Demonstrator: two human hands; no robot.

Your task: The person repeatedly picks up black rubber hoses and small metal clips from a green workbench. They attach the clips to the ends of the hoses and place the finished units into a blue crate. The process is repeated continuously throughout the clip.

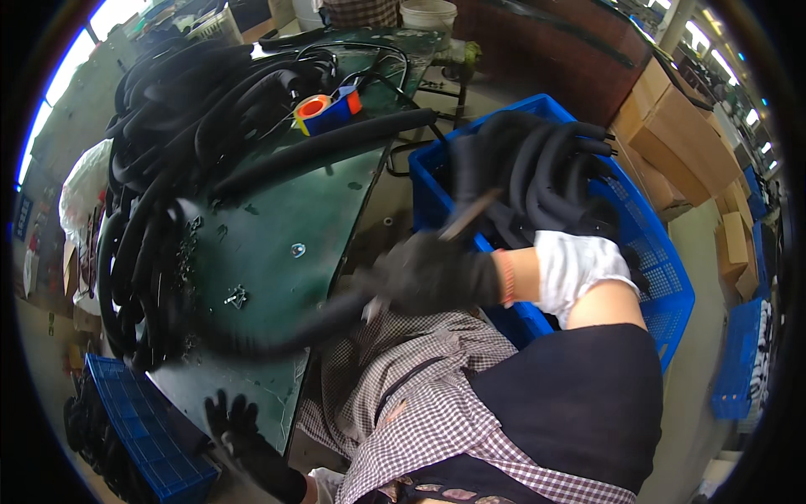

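**While gripped at one end: held across from crate to table**

Though blurred, closed firmly: right hand (pixel 437 273), black-gloved, with fingers wrapped around the end of a black foam tube (pixel 285 336). Lies low over the near edge of the green table (pixel 285 227), running down and left from that fist. Something thin and pale (pixel 470 214) sticking up out of the grip too, but too smeared to tell what.

Left hand (pixel 239 428), also in a black glove, down at the table's near corner, fingers spread wide and holding nothing. Well apart from the tube.

Just beside the right hand, a blue crate (pixel 663 252) packed with more curved black tubes (pixel 537 168). On the far left of the table, a big tangled pile of tubes (pixel 168 126). Near the far end, an orange tape roll (pixel 312 107). Close to the tube's middle, a few small metal parts (pixel 237 296) scattered on the green top. At lower left, another blue crate (pixel 143 428) on the floor.

Judged as mid-carry: one tube out of the crate and over the table, not yet set down or steadied. Calls next for a second grip further along the tube, since floppy at the free end, and for care not to sweep the metal parts off the table.
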